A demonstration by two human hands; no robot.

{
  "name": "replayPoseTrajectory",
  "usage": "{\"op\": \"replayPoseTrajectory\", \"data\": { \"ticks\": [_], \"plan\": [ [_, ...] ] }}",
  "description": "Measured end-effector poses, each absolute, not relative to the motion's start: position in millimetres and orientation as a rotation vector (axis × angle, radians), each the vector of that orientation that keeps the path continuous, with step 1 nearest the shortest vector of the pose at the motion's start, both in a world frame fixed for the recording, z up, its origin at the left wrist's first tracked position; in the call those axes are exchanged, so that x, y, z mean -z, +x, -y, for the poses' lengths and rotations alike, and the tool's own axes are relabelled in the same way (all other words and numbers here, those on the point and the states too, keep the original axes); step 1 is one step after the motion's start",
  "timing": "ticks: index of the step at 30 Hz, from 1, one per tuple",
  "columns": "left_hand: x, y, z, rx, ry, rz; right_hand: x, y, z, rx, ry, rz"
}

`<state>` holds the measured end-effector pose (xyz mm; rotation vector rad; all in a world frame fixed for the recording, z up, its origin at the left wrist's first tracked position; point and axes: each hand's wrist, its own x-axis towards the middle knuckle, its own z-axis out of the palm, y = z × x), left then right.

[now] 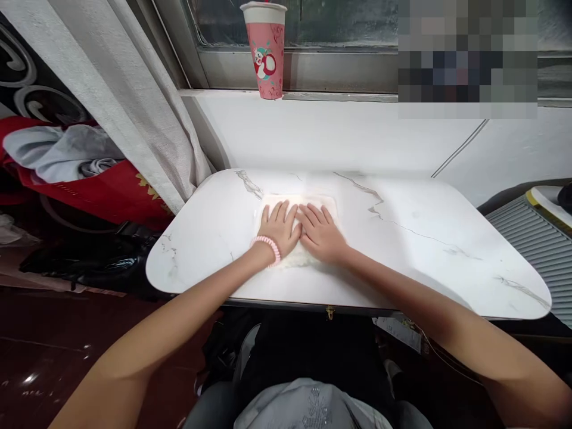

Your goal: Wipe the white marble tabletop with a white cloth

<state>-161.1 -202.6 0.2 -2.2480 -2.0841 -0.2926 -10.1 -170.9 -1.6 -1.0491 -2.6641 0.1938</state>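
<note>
A pale, cream-white cloth (308,258) lies spread on the white marble-patterned table (415,238), near the middle. My left hand (280,227), with a pink coiled band (273,246) round its wrist, rests flat on the cloth with fingers spread. Beside it my right hand (322,233) also lies flat on the cloth, fingers stretched out. The two hands nearly meet at the thumbs. Much of the cloth's middle is hidden under them, and its exact kind is hard to make out against the white table.
A pink paper cup (270,59) stands on the window sill behind the table. At the left hangs a light curtain (134,89), next to a red bag (107,193) with grey clothes. A grey ribbed case (521,229) is at the right. A metal latch (330,312) sits on the table's front edge.
</note>
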Motion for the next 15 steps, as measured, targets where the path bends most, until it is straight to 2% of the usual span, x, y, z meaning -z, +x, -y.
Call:
{"op": "replayPoseTrajectory", "data": {
  "ticks": [8,15],
  "plan": [
    [1,-121,284,0.288,-2.211,2.052,4,35,241,-0.134,-0.848,2.71],
    [-6,-109,256,0.218,-2.293,2.104,5,51,213,-0.137,-0.833,2.723]
  ]
}}
